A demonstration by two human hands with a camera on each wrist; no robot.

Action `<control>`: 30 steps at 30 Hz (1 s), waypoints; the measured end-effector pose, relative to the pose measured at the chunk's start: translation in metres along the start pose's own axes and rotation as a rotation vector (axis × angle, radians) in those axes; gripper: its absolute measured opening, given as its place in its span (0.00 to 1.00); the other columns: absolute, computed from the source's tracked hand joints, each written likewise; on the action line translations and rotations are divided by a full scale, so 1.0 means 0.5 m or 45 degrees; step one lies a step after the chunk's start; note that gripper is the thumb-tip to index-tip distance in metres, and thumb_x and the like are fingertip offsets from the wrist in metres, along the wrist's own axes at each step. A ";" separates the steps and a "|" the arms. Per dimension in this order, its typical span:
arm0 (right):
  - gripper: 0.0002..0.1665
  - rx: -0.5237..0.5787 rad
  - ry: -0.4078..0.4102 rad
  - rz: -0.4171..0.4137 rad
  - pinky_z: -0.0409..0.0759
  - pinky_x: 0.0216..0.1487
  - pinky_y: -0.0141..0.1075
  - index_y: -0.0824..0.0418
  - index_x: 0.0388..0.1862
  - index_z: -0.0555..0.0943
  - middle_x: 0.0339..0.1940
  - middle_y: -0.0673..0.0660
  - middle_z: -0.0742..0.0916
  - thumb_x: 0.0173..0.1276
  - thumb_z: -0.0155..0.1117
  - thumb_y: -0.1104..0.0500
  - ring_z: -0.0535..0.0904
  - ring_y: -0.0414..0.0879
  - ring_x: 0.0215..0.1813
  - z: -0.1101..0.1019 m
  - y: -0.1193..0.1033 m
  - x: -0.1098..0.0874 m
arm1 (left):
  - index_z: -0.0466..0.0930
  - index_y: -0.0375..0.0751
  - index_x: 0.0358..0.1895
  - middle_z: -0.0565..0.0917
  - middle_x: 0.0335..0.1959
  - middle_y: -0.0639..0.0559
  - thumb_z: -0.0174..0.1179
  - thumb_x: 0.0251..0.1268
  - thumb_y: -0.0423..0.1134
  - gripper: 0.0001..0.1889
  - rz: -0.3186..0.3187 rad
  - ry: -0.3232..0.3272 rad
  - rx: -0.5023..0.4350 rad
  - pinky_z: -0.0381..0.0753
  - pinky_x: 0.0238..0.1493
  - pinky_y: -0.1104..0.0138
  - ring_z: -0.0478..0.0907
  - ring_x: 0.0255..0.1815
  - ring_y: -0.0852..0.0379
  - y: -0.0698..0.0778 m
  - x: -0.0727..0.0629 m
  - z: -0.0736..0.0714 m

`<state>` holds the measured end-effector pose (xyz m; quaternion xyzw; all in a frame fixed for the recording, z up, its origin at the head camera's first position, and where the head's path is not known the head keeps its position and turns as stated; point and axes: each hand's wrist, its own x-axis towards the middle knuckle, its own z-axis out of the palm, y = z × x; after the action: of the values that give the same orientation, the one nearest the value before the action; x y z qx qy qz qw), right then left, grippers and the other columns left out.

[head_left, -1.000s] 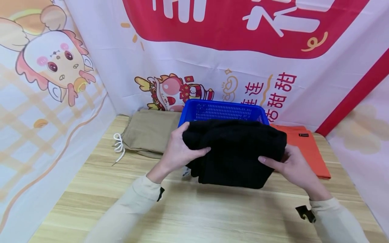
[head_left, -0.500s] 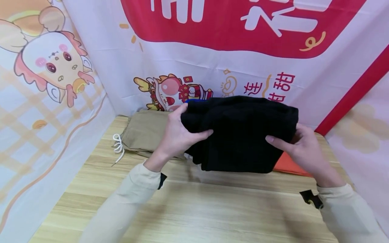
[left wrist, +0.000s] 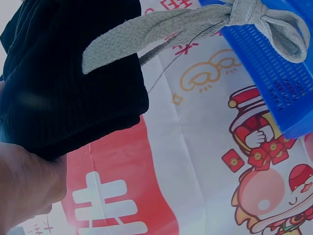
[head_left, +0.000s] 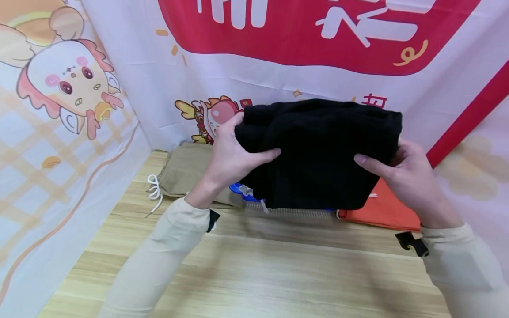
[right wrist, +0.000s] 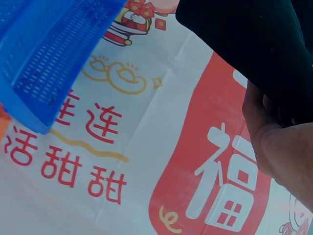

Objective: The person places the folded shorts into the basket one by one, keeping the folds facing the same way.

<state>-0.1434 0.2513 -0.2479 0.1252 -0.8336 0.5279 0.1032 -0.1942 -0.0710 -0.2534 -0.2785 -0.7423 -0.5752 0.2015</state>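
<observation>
Folded black drawstring pants are held up in the air between both hands. My left hand grips their left side, thumb across the near face and fingers behind. At the right side my right hand grips the same bundle, its thumb on the front and the other fingers mostly hidden. A pale drawstring, tied in a bow, hangs below the cloth in the left wrist view. Behind and beneath the pants stands a blue perforated basket, mostly hidden in the head view.
Folded tan clothing with a white drawstring lies on the wooden table, left of the basket. Folded orange clothing lies to its right. Printed fabric hangs behind the table and along its sides.
Both hands have raised the black pants from in front of the basket, the right hand also shifting rightward. The bundle covers the wall print, while the basket's lower front edge shows beneath it.
</observation>
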 end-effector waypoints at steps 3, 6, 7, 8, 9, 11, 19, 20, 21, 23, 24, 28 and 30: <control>0.29 0.024 0.004 -0.004 0.79 0.51 0.25 0.55 0.70 0.77 0.59 0.54 0.85 0.70 0.69 0.63 0.81 0.47 0.56 -0.006 -0.006 0.009 | 0.81 0.34 0.57 0.85 0.54 0.49 0.82 0.44 0.35 0.33 0.004 0.001 -0.005 0.73 0.63 0.63 0.77 0.55 0.59 0.006 0.012 -0.001; 0.30 0.001 0.003 0.000 0.79 0.51 0.24 0.53 0.71 0.76 0.62 0.53 0.83 0.71 0.68 0.62 0.80 0.47 0.58 -0.011 -0.011 0.019 | 0.80 0.34 0.58 0.84 0.55 0.49 0.82 0.44 0.34 0.33 0.005 -0.008 -0.020 0.73 0.62 0.63 0.77 0.56 0.59 0.011 0.023 -0.001; 0.30 -0.019 0.005 0.008 0.80 0.46 0.25 0.52 0.72 0.75 0.60 0.54 0.83 0.71 0.68 0.61 0.80 0.47 0.54 -0.013 -0.012 0.022 | 0.80 0.34 0.58 0.84 0.55 0.49 0.82 0.45 0.34 0.33 0.003 -0.011 -0.017 0.73 0.62 0.64 0.77 0.56 0.59 0.012 0.027 -0.001; 0.30 -0.043 0.011 0.019 0.81 0.40 0.26 0.51 0.72 0.75 0.59 0.53 0.84 0.72 0.68 0.60 0.80 0.47 0.49 -0.015 -0.013 0.025 | 0.80 0.34 0.58 0.84 0.55 0.50 0.82 0.45 0.34 0.33 0.006 -0.013 -0.020 0.73 0.62 0.64 0.77 0.56 0.59 0.012 0.032 -0.001; 0.30 -0.055 0.015 0.021 0.81 0.39 0.26 0.51 0.72 0.75 0.59 0.53 0.84 0.72 0.68 0.60 0.80 0.46 0.49 -0.017 -0.014 0.028 | 0.80 0.34 0.59 0.84 0.55 0.49 0.81 0.45 0.34 0.33 0.008 -0.015 -0.030 0.74 0.62 0.64 0.77 0.56 0.58 0.012 0.036 -0.001; 0.31 -0.081 0.024 0.032 0.81 0.38 0.26 0.50 0.72 0.75 0.59 0.53 0.84 0.71 0.69 0.58 0.80 0.46 0.48 -0.020 -0.015 0.034 | 0.79 0.34 0.59 0.84 0.56 0.49 0.81 0.45 0.34 0.33 0.012 -0.018 -0.031 0.75 0.61 0.64 0.77 0.56 0.58 0.012 0.044 -0.001; 0.32 -0.116 0.041 0.069 0.77 0.52 0.27 0.47 0.73 0.74 0.63 0.52 0.82 0.71 0.69 0.53 0.76 0.46 0.61 -0.027 -0.011 0.061 | 0.77 0.36 0.62 0.83 0.58 0.51 0.81 0.46 0.37 0.36 -0.043 -0.004 0.029 0.72 0.63 0.66 0.76 0.58 0.60 0.000 0.075 0.003; 0.32 -0.119 0.044 0.073 0.78 0.52 0.27 0.47 0.73 0.74 0.63 0.52 0.82 0.70 0.70 0.53 0.76 0.46 0.61 -0.027 -0.010 0.064 | 0.77 0.36 0.62 0.83 0.58 0.50 0.82 0.46 0.37 0.37 -0.045 -0.003 0.024 0.72 0.63 0.66 0.76 0.58 0.59 -0.002 0.079 0.003; 0.33 -0.120 0.046 0.078 0.78 0.52 0.27 0.46 0.73 0.74 0.63 0.52 0.82 0.70 0.70 0.52 0.76 0.46 0.61 -0.027 -0.009 0.067 | 0.77 0.35 0.63 0.83 0.58 0.50 0.82 0.46 0.37 0.37 -0.048 -0.001 0.013 0.72 0.63 0.66 0.77 0.58 0.59 -0.005 0.082 0.004; 0.33 -0.112 0.052 0.078 0.78 0.52 0.27 0.47 0.73 0.74 0.63 0.53 0.82 0.70 0.70 0.52 0.76 0.46 0.61 -0.026 -0.006 0.073 | 0.77 0.34 0.63 0.83 0.58 0.49 0.82 0.46 0.37 0.37 -0.043 0.005 -0.011 0.74 0.62 0.66 0.77 0.57 0.58 -0.011 0.088 0.006; 0.32 -0.109 0.057 0.074 0.78 0.52 0.27 0.47 0.73 0.74 0.63 0.53 0.82 0.70 0.70 0.52 0.76 0.46 0.60 -0.026 -0.004 0.077 | 0.77 0.34 0.62 0.83 0.58 0.49 0.82 0.46 0.36 0.37 -0.043 0.008 -0.021 0.74 0.61 0.65 0.78 0.57 0.57 -0.014 0.090 0.007; 0.31 -0.078 0.067 0.052 0.78 0.51 0.25 0.48 0.72 0.76 0.62 0.53 0.83 0.70 0.70 0.53 0.77 0.46 0.60 -0.022 0.007 0.089 | 0.76 0.34 0.63 0.82 0.59 0.48 0.81 0.47 0.37 0.37 -0.083 0.005 -0.031 0.74 0.62 0.66 0.77 0.58 0.56 -0.032 0.098 0.010; 0.31 -0.062 0.066 0.042 0.78 0.52 0.25 0.49 0.71 0.76 0.61 0.53 0.83 0.70 0.70 0.54 0.77 0.47 0.60 -0.019 0.015 0.096 | 0.76 0.35 0.63 0.82 0.59 0.48 0.81 0.47 0.37 0.37 -0.106 0.003 -0.028 0.74 0.62 0.66 0.77 0.58 0.56 -0.044 0.100 0.012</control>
<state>-0.1908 0.2580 -0.2359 0.0953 -0.8452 0.5122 0.1191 -0.2464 -0.0601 -0.2401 -0.2488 -0.7466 -0.5916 0.1751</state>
